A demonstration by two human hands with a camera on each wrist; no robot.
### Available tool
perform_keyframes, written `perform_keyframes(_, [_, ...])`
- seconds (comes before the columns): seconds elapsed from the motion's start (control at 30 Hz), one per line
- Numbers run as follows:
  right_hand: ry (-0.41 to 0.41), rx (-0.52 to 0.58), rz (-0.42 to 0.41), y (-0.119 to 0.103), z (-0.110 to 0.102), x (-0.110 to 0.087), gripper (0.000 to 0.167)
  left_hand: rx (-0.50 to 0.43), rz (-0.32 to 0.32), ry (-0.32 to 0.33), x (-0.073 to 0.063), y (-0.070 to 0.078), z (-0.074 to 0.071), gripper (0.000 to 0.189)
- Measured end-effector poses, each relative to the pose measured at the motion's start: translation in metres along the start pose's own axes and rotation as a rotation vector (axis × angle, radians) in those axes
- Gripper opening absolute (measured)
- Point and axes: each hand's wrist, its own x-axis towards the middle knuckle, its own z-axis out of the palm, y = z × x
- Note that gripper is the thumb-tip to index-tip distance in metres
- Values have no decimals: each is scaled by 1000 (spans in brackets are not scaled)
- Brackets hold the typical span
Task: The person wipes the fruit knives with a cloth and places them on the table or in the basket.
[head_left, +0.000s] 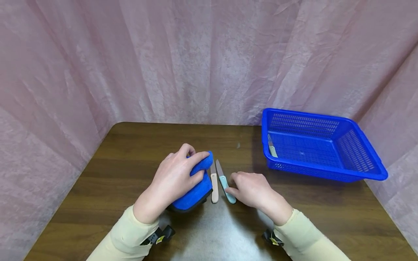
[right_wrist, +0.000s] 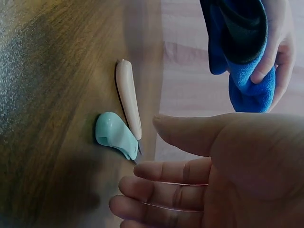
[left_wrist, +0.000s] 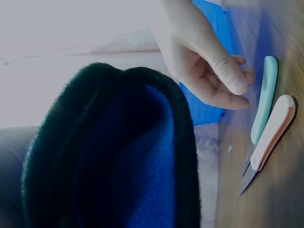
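Note:
My left hand (head_left: 173, 177) grips a folded blue cloth (head_left: 193, 195) with a dark edging, its thumb and fingers curled over the top fold. The left wrist view shows the cloth (left_wrist: 147, 171) from close by, its dark border looping round the blue inside. To its right lie two small knives on the table, blades pointing away from me: one with a peach handle (head_left: 214, 188), one with a mint-green handle (head_left: 227, 189). Beside the mint handle is my right hand (head_left: 252, 188), fingers loosely bent and holding nothing. In the right wrist view its fingertips (right_wrist: 130, 187) overlap the mint knife's blade end.
A blue plastic basket (head_left: 321, 171) stands at the back right of the wooden table (head_left: 130, 152). Inside, along its left wall, lies another knife with a pale handle (head_left: 273, 151). Pink curtains (head_left: 209, 65) hang behind the table and at both sides.

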Motion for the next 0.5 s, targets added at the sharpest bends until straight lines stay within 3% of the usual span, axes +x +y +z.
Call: perform_keyframes(0.5, [31,18,8,-2,12,0,34,12,21,9,-1,2,1,45])
